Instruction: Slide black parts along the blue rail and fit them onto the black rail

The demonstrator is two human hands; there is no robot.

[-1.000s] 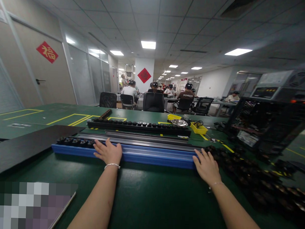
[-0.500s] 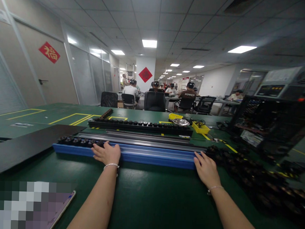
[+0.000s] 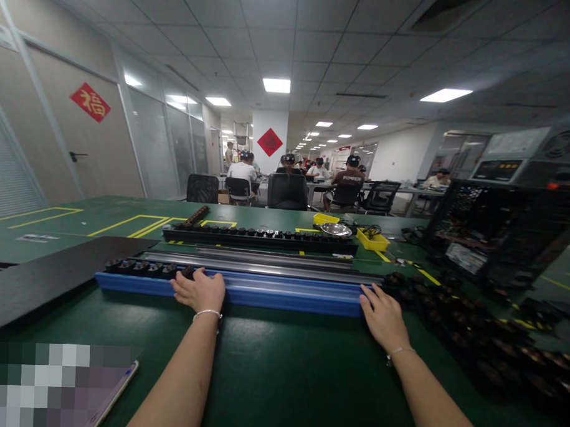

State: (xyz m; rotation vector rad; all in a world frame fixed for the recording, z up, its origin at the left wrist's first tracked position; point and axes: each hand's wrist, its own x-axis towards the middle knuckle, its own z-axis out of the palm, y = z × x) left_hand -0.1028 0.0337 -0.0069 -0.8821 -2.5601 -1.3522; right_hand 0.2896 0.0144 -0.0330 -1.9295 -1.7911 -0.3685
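The blue channel rail [image 3: 291, 295] lies left-to-right across the green table [image 3: 279, 369]. The left hand [image 3: 200, 290], spread open, rests on it beside black parts [image 3: 141, 268]; the right hand [image 3: 385, 316], also open, touches its right end. Little shifts from a second earlier, suggesting mere steadying.

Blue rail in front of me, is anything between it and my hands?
Nothing visible. Your left hand overlaps the blue rail where its row of black parts ends; your right hand is at the rail's right end, with the dark pile beside it, not between.
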